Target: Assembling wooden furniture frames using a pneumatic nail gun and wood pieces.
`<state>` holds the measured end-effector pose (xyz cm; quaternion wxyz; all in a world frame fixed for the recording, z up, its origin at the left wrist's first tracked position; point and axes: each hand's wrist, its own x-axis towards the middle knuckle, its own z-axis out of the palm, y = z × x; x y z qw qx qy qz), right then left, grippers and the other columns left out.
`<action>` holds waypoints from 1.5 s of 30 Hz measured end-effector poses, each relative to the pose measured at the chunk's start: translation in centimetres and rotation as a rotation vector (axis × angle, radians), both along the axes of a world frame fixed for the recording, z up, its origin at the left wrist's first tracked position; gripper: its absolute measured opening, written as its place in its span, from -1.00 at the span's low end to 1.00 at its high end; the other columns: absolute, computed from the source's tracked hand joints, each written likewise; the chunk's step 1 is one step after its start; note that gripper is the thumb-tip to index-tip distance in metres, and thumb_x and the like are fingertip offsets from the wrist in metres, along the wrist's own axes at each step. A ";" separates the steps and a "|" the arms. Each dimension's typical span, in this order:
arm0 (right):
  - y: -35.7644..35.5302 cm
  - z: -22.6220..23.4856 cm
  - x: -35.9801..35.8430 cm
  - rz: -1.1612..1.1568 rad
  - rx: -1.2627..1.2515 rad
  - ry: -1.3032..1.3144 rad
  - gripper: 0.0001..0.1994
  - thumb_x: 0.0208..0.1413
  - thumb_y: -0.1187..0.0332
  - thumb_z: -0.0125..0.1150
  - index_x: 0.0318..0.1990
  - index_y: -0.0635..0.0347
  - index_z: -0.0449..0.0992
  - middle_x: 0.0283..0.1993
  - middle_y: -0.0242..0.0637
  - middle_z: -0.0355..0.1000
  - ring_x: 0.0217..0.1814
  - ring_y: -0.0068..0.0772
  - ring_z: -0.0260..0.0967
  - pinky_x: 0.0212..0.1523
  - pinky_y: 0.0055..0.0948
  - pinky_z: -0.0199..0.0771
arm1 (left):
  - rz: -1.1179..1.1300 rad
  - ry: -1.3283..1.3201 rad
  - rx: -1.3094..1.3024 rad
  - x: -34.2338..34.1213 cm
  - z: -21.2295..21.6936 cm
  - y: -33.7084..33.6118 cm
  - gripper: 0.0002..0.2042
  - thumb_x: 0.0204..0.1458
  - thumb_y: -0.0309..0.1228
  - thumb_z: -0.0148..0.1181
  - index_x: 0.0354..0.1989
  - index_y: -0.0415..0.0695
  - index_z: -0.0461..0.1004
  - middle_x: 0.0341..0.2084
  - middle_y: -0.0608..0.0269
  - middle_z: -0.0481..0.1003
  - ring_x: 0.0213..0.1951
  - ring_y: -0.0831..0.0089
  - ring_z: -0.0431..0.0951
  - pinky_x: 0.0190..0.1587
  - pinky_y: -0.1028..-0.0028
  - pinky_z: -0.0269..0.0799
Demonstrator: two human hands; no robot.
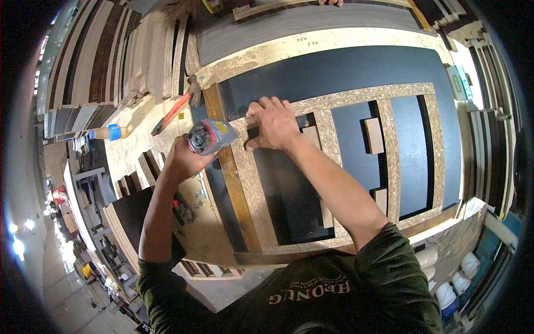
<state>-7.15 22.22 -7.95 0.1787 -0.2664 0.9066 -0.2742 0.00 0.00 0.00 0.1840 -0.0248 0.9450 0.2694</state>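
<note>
My left hand [186, 160] is wrapped round a grey nail gun [214, 137] with red trim and a yellow label. The gun's nose end meets the upper left corner of a chipboard frame [392, 161]; the exact contact is hidden. My right hand [273, 123] grips that same corner, fingers curled over the top strip and thumb on the side strip. Beneath the frame lies a dark panel [356, 62]. A wooden batten [236, 192] runs along its left side. Small wood blocks [375, 136] sit against the frame's crosspieces.
A claw hammer [178, 108] with an orange-red handle lies left of the panel, near a bottle [114, 132] with a blue label. Stacked boards [92, 50] stand at the far left, more boards [483, 145] at the right. Another person's hand [331, 2] shows at the top edge.
</note>
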 end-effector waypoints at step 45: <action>17.5 -3.6 -3.7 -0.060 -0.345 0.285 -0.58 -0.33 0.40 0.25 -0.15 0.09 0.56 -0.15 -0.27 0.48 0.02 -0.22 0.37 0.13 -0.29 0.24 | -0.121 -0.169 0.113 -8.4 2.5 17.0 -0.52 -0.21 -0.32 0.41 -0.09 -0.24 0.45 -0.31 0.20 0.56 -0.34 0.49 0.56 -0.28 0.49 0.46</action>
